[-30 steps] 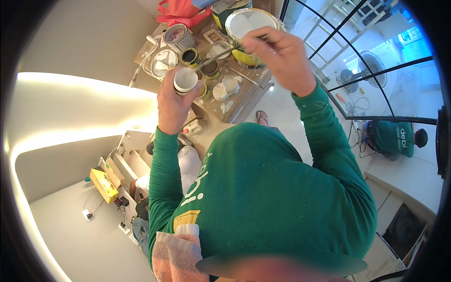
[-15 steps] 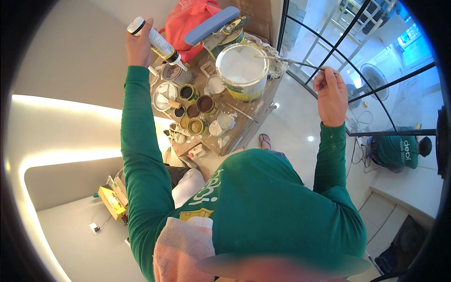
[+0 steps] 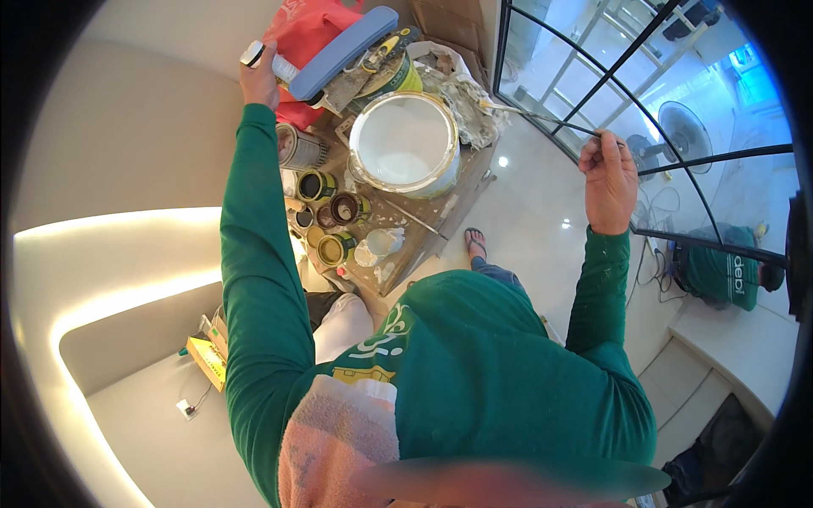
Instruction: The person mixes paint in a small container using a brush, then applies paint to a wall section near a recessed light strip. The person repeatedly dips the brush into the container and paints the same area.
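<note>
My left hand (image 3: 261,83) is closed around a white sealant tube (image 3: 287,68), raised at the upper left beside a red bag. The tube's far part is hidden by a long blue-grey, flat-sided object (image 3: 345,52). Between the fingertips of my right hand (image 3: 611,182) is a long thin stick (image 3: 555,120), dark near the fingers and paler toward its far end. That stick points left, its end over a crumpled, paint-stained plastic sheet (image 3: 474,110). Left of it stands a big open bucket of white paint (image 3: 405,140).
Small open paint cans (image 3: 336,248) crowd a stained wooden board (image 3: 423,241), where another thin stick (image 3: 411,216) lies. The red bag (image 3: 309,34) is behind them. A black-framed glass partition (image 3: 593,89) stands at right; beyond it are a fan (image 3: 684,135) and a crouching person (image 3: 720,271).
My view has shifted, with the bucket and cans now further left. The stick's end has gone from over the bucket to right of it. The tube has come behind the blue-grey object.
</note>
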{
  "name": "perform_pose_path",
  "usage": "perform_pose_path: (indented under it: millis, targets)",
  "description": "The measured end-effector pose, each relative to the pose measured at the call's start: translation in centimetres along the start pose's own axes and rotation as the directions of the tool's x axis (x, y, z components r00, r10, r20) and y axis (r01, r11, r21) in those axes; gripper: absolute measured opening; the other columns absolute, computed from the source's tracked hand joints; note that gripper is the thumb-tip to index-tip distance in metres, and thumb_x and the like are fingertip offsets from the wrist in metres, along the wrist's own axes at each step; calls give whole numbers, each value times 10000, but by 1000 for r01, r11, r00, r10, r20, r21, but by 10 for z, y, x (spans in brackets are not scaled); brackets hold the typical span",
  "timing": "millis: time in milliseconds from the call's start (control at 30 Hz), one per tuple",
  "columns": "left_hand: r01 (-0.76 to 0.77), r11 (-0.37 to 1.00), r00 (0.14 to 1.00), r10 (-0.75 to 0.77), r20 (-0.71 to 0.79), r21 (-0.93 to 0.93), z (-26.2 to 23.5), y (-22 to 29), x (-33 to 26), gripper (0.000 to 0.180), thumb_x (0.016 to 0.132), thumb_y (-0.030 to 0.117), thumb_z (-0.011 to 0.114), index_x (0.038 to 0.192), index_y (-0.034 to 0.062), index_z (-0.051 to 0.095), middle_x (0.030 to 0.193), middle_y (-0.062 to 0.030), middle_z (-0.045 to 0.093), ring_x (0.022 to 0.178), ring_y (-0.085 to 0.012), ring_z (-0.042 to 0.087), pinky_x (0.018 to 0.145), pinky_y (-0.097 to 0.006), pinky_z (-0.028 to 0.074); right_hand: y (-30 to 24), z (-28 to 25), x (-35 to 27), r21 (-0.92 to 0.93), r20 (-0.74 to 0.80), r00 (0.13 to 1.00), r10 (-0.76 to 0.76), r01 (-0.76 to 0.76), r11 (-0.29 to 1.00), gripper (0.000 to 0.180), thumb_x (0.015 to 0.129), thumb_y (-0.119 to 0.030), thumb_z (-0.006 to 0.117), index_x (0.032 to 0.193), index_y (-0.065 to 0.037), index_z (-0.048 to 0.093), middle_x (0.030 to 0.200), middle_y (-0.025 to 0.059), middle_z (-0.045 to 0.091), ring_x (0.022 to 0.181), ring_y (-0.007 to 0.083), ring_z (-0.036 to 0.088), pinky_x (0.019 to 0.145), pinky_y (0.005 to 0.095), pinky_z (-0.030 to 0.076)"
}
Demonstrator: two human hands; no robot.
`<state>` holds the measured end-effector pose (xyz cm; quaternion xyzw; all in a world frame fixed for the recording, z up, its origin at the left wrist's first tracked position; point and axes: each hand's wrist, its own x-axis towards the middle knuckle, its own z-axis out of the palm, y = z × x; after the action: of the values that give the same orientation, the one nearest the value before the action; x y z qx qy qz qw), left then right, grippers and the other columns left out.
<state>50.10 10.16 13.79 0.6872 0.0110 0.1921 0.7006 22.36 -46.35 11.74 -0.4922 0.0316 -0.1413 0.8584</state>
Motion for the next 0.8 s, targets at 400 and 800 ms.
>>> perform_pose_path:
  millis: [400, 800]
  targets:
    - [113, 959, 983, -147, 114, 260, 16, -3, 2, 683, 935, 390, 841, 1419, -7, 569, 1266, -76, 672, 1143, -175, 639, 1006, -363, 524, 82, 9, 47, -563, -80, 996, -40, -12, 826, 259, 1043, -264, 712, 1106, -16, 750, 884, 30, 765, 789, 84, 666, 694, 248, 519]
    - [144, 913, 981, -181, 62, 380, 22, 0, -6, 597, 928, 352, 855, 1345, -2, 615, 1202, -81, 698, 1066, -171, 674, 924, -351, 553, 109, 28, 40, -796, 66, 984, -168, 154, 585, 217, 1027, -268, 713, 1073, -59, 750, 815, 100, 752, 721, 218, 717, 680, 334, 548]
